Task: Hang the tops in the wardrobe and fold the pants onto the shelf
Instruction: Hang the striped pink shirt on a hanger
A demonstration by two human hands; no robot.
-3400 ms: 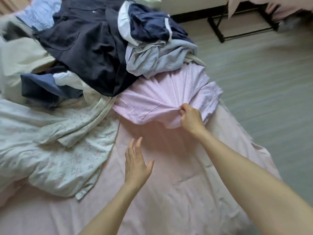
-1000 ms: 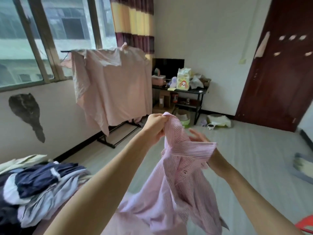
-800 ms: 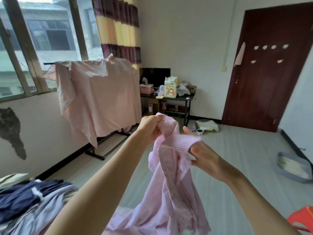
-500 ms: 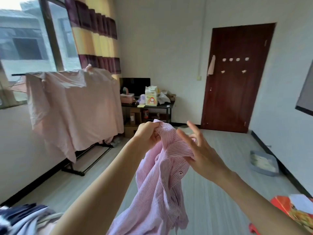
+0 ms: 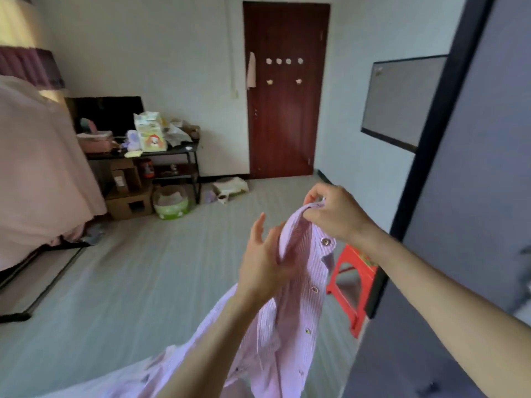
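Both hands are up in front of us: our right hand (image 5: 334,215) pinches the top edge of the shirt (image 5: 290,305), fingers and thumb curled tight on the bunched fabric at what looks like the collar end, and our left hand (image 5: 265,264) sits just below it, fingers spread and mostly straight, palm laid against the cloth without a clear grip. We have the shirt off the ground, pink with fine stripes, hanging down from the right hand between our forearms, its button strip facing us with several buttons (image 5: 325,241) showing down the front, and its lower part trailing off toward the bottom left. Just beside our right arm stands a dark panel (image 5: 471,196) with a black edge, filling the right side. Behind the shirt, low by that panel, sits a red stool (image 5: 349,285). Across the grey floor (image 5: 138,268) we see a brown door (image 5: 283,110), a black table (image 5: 172,152) loaded with clutter, boxes under it, and a pink sheet (image 5: 37,168) hanging at far left
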